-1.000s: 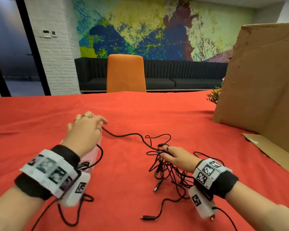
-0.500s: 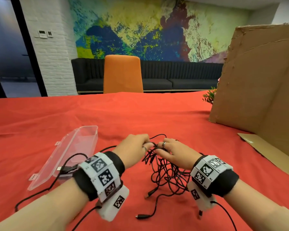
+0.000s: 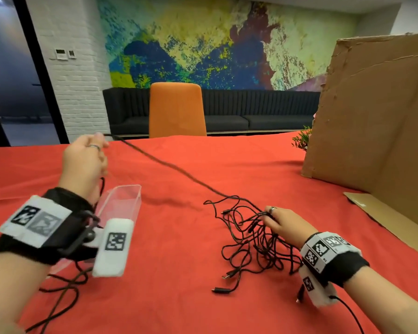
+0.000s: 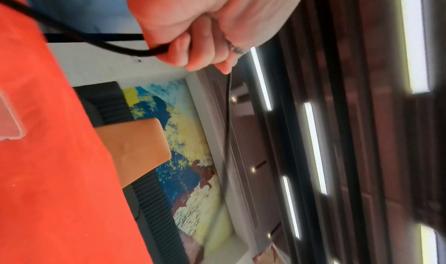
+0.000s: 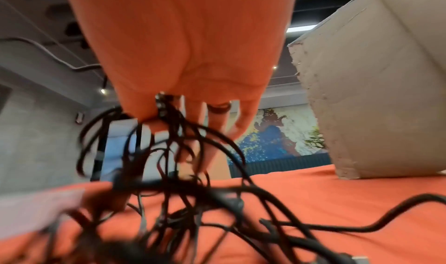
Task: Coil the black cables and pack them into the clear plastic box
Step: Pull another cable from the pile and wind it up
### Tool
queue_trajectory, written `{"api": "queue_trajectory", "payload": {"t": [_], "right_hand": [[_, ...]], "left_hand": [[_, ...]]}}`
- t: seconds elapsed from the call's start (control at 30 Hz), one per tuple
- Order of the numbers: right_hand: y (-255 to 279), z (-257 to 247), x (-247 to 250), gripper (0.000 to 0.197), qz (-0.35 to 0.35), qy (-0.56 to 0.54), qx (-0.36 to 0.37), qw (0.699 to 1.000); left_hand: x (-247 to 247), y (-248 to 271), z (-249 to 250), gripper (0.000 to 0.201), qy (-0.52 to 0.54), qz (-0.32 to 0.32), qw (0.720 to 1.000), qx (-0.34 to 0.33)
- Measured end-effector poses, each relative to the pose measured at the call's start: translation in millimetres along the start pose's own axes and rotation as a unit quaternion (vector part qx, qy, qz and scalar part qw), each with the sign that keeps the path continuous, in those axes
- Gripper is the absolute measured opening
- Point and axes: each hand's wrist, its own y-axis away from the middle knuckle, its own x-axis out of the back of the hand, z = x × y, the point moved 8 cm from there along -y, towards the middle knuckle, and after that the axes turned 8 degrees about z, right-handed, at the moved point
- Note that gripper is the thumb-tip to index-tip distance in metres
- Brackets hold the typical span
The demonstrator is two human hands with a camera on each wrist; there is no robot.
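Note:
My left hand point(image 3: 85, 157) is raised above the table's far left and grips one black cable point(image 3: 169, 165), which runs taut down to a tangle of black cables point(image 3: 249, 239) on the red cloth. In the left wrist view the fingers point(image 4: 193, 52) curl round this cable point(image 4: 72, 33). My right hand point(image 3: 282, 224) sits on the tangle's right side and pinches several strands; the right wrist view shows the strands point(image 5: 181, 182) between thumb and fingers point(image 5: 202, 134). The clear plastic box point(image 3: 128, 201) lies open below my left hand, its near half hidden by my wrist.
A big cardboard sheet point(image 3: 372, 116) stands along the right side, with a flat cardboard piece point(image 3: 384, 213) at its foot and a small plant point(image 3: 302, 138) behind its edge. An orange chair point(image 3: 176, 109) faces the far table edge. Another black lead point(image 3: 65, 288) loops near the box at lower left.
My left hand left the tangle and rose up and to the far left, drawing one cable out taut. My right hand stayed on the tangle.

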Motion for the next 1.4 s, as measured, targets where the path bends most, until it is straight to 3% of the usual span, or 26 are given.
{"api": "queue_trajectory", "payload": {"t": [0.07, 0.13, 0.17, 0.2, 0.23, 0.27, 0.3, 0.37, 0.4, 0.43, 0.5, 0.57, 0.6, 0.73, 0.87, 0.9, 1.0, 1.07, 1.17, 1.4], "right_hand": [[0.6, 4.9, 1.9, 0.028, 0.004, 0.02, 0.001, 1.0], [1.2, 0.6, 5.2, 0.019, 0.02, 0.019, 0.018, 0.999], [2.4, -6.1, 9.1, 0.014, 0.03, 0.024, 0.026, 0.999], [3.1, -13.1, 12.6, 0.013, 0.039, 0.038, 0.038, 0.998], [3.6, -19.3, 15.2, 0.019, 0.045, 0.063, 0.046, 0.996], [4.1, -24.8, 16.1, 0.025, 0.048, 0.087, 0.054, 0.994], [4.3, -30.3, 16.9, 0.029, 0.054, 0.105, 0.058, 0.991], [6.1, -41.0, 14.8, 0.033, 0.066, 0.12, 0.066, 0.988], [5.8, -46.5, 13.0, 0.037, 0.07, 0.131, 0.073, 0.986], [4.2, -51.6, 11.1, 0.041, 0.077, 0.142, 0.083, 0.983], [4.1, -65.3, 15.9, 0.041, 0.117, 0.155, 0.108, 0.975], [8.1, -78.1, 23.0, 0.03, 0.16, 0.175, 0.143, 0.961], [10.2, -81.1, 25.0, 0.025, 0.179, 0.179, 0.155, 0.955], [12.6, -73.5, 17.0, 0.016, 0.178, 0.109, 0.18, 0.961], [5.0, -52.7, 6.0, 0.053, 0.082, 0.091, 0.12, 0.985], [3.3, -44.1, 3.7, 0.054, 0.064, 0.085, 0.103, 0.989], [-3.0, -12.1, -2.1, 0.021, 0.04, 0.014, 0.045, 0.998], [-4.1, 9.3, -11.8, 0.02, 0.002, -0.001, 0.006, 1.0], [-5.1, 24.0, -14.5, 0.032, 0.003, 0.005, 0.001, 1.0], [-0.7, 63.6, -5.9, 0.016, -0.018, 0.002, -0.091, 0.996]], "left_hand": [[3.5, 7.4, 4.2, 0.033, -0.014, -0.025, 1.0, 0.003], [-13.6, 29.2, -5.5, 0.033, -0.107, -0.139, 0.984, 0.012], [-26.3, 45.7, -12.5, 0.031, -0.188, -0.222, 0.957, 0.01], [-35.5, 60.3, -20.2, 0.025, -0.309, -0.3, 0.902, -0.018], [-42.4, 70.8, -24.9, 0.017, -0.438, -0.348, 0.826, -0.072], [-48.4, 75.1, -24.1, 0.018, -0.537, -0.347, 0.758, -0.129], [-56.7, 78.7, -18.0, 0.03, -0.58, -0.322, 0.726, -0.182], [-83.0, 93.3, -8.4, 0.049, -0.533, -0.304, 0.755, -0.23], [-99.0, 106.5, -11.4, 0.053, -0.502, -0.33, 0.766, -0.228], [-114.6, 122.3, -21.3, 0.053, -0.485, -0.372, 0.762, -0.212], [-136.0, 153.7, -54.1, 0.055, -0.496, -0.457, 0.722, -0.153], [-143.4, 167.7, -73.8, 0.046, -0.517, -0.48, 0.696, -0.128], [-145.5, 167.6, -75.9, 0.037, -0.507, -0.475, 0.707, -0.134], [-141.6, 152.0, -63.2, 0.024, -0.368, -0.443, 0.807, -0.128], [-121.4, 129.3, -48.2, 0.03, -0.312, -0.387, 0.856, -0.144], [-115.4, 121.7, -48.9, 0.032, -0.294, -0.369, 0.872, -0.13], [-97.3, 94.8, -49.7, 0.034, -0.203, -0.304, 0.928, -0.071], [-83.4, 77.8, -45.7, 0.035, -0.152, -0.244, 0.957, -0.039], [-68.8, 65.8, -39.3, 0.035, -0.099, -0.189, 0.977, -0.002], [-26.5, 44.6, -14.8, 0.035, 0.072, -0.045, 0.996, 0.027]]}}
